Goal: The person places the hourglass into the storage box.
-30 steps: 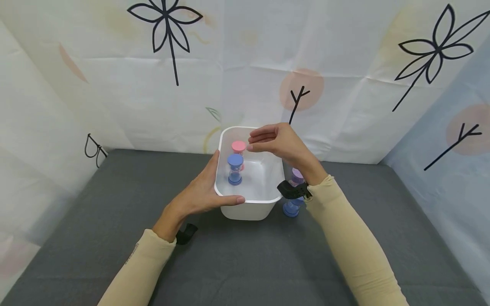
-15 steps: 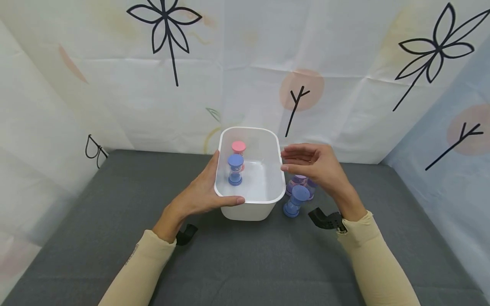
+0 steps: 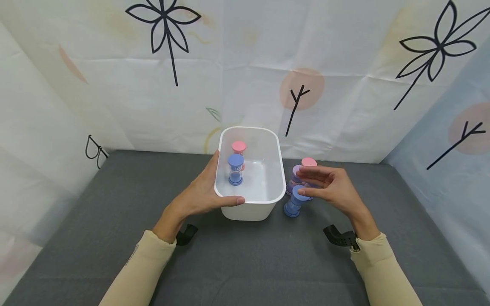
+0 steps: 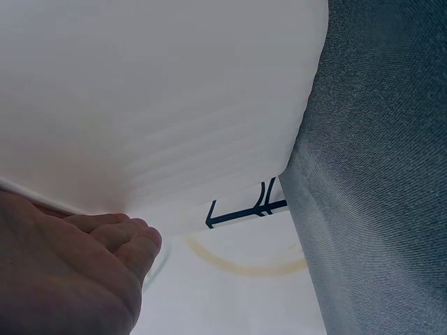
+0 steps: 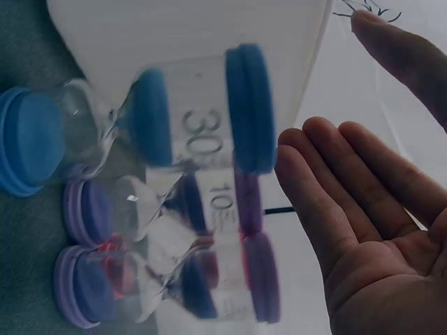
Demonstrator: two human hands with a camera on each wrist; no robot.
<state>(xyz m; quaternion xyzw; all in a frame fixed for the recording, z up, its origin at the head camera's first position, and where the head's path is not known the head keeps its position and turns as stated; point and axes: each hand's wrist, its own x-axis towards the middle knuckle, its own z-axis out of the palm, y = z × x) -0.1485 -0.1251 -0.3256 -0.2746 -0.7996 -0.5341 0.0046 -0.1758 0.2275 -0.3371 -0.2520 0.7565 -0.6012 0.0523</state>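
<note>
My left hand (image 3: 203, 192) holds the near left corner of a white plastic bin (image 3: 249, 211), thumb along the front rim and fingers along the left wall. Inside the bin stand a blue sand timer (image 3: 235, 161) and, behind it, a pink sand timer (image 3: 238, 146). Right of the bin, my right hand (image 3: 332, 189) hovers with thumb and fingers apart at the top of another blue sand timer (image 5: 199, 115), marked 30. Two purple sand timers (image 5: 260, 276) and a pink one (image 3: 309, 161) stand behind it, partly hidden by the hand.
A dark grey cloth (image 3: 245, 263) covers the table. White printed fabric (image 3: 252, 51) hangs along the back and sides, close behind the bin. Black straps (image 3: 340, 236) circle both wrists.
My right hand has moved from above the bin rightward and down to the sand timers beside it. My left hand and the bin have stayed in place.
</note>
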